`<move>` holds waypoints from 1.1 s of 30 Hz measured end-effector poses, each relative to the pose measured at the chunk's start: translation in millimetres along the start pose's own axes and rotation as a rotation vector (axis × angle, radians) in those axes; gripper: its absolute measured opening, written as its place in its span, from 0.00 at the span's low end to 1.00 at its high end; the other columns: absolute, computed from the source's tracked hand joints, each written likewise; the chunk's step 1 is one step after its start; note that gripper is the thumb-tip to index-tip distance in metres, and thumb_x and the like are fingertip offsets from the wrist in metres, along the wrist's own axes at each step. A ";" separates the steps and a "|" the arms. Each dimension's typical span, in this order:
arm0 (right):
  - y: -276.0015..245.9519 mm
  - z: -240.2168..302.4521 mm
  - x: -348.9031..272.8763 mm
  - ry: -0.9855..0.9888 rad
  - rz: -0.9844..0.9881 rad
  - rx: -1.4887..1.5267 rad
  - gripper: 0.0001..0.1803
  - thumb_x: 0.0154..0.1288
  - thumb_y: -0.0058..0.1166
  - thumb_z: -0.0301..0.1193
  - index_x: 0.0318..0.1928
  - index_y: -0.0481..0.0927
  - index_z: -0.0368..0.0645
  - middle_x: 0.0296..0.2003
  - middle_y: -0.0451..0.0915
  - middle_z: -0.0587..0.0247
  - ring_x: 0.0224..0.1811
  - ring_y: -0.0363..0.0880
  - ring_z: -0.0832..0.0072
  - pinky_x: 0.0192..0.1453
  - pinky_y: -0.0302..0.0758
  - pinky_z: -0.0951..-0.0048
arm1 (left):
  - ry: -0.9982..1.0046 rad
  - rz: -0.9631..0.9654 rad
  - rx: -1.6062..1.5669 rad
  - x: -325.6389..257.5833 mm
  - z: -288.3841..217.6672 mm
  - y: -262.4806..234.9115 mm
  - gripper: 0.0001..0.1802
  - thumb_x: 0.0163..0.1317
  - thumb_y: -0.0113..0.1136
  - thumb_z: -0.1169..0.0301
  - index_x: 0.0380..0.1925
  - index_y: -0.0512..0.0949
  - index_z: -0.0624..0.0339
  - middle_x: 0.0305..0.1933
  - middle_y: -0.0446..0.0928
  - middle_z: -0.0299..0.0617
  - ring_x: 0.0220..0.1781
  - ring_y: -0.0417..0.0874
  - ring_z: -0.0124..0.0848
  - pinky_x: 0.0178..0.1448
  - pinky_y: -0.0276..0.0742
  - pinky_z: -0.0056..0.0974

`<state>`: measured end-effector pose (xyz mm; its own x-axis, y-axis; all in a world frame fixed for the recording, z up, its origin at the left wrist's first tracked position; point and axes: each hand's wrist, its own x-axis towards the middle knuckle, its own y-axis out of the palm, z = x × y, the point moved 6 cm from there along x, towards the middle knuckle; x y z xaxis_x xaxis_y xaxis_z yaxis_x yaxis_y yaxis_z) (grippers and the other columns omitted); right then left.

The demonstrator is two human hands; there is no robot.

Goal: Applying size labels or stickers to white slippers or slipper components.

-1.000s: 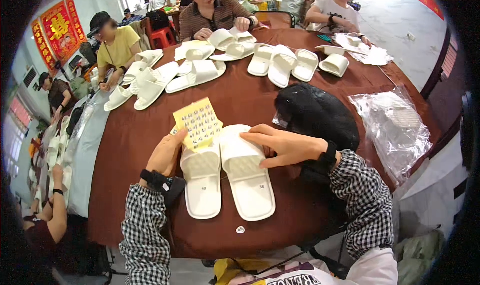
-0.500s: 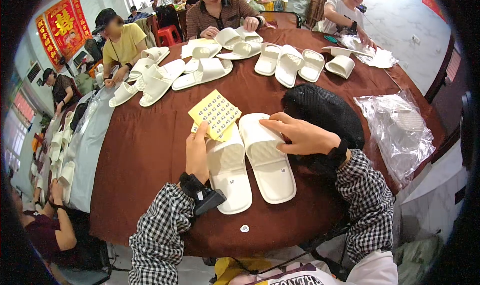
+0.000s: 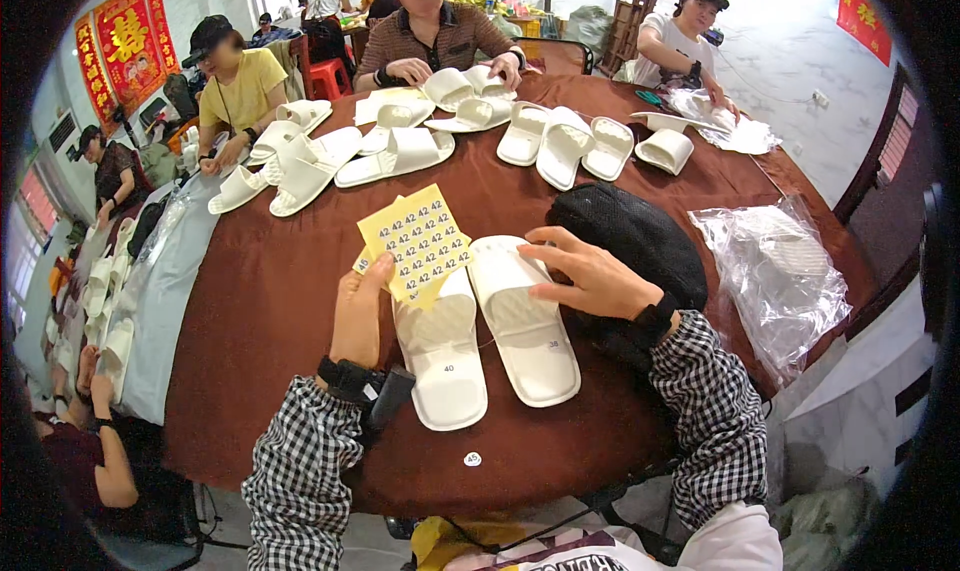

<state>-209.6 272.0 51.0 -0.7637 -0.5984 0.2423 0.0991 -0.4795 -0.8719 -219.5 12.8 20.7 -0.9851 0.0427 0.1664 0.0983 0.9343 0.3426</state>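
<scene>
Two white slippers lie side by side before me, toes pointing away. On the insoles of the left slipper (image 3: 446, 376) and the right slipper (image 3: 540, 356) are small printed labels. My left hand (image 3: 362, 309) pinches yellow sticker sheets (image 3: 425, 239) printed with rows of small labels; they cover part of the left slipper's toe end. Over the right side of the right slipper hovers my right hand (image 3: 598, 276), fingers apart and nothing visible in them. Whether its fingertips touch the slipper, I cannot tell. A round white sticker (image 3: 472, 459) lies nearer the table's front edge.
A brown cloth covers the table (image 3: 260, 301). Beside my right hand sits a black mesh bag (image 3: 640, 236); farther right lies a clear plastic bag (image 3: 775, 281). Several white slippers (image 3: 395, 158) stand along the far side, where other people sit working.
My left hand has shifted left with the sticker sheets, baring more of them to view. My right hand's fingers have spread and drawn back from the right slipper's toe. The whole view has shifted slightly.
</scene>
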 end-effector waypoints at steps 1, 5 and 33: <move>-0.4 -2.0 0.1 0.008 0.002 -0.005 0.26 0.70 0.52 0.41 0.61 0.71 0.36 0.61 0.68 0.46 0.56 0.76 0.54 0.59 0.75 0.63 | -0.016 0.014 0.004 -1.2 -4.8 5.4 0.19 0.71 0.47 0.69 0.53 0.74 0.74 0.51 0.81 0.46 0.51 0.81 0.30 0.58 0.76 0.34; -11.3 -5.7 1.4 -0.093 -0.231 0.001 0.18 0.73 0.48 0.36 0.52 0.77 0.34 0.55 0.75 0.49 0.54 0.77 0.55 0.58 0.75 0.62 | 0.014 0.007 -0.064 -1.3 -5.9 8.0 0.19 0.71 0.47 0.69 0.53 0.73 0.76 0.53 0.79 0.50 0.52 0.82 0.32 0.59 0.77 0.37; -9.0 36.5 -5.0 -0.090 -0.446 0.458 0.26 0.61 0.56 0.16 0.61 0.73 0.41 0.40 0.79 0.58 0.40 0.82 0.73 0.45 0.82 0.73 | -0.361 0.446 0.191 -33.3 23.9 45.5 0.22 0.74 0.50 0.61 0.56 0.73 0.70 0.48 0.81 0.48 0.45 0.85 0.32 0.51 0.83 0.35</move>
<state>-183.5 255.9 73.2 -0.7397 -0.3208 0.5915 0.0625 -0.9080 -0.4143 -185.6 62.3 8.7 -0.8434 0.5314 -0.0799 0.5191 0.8441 0.1346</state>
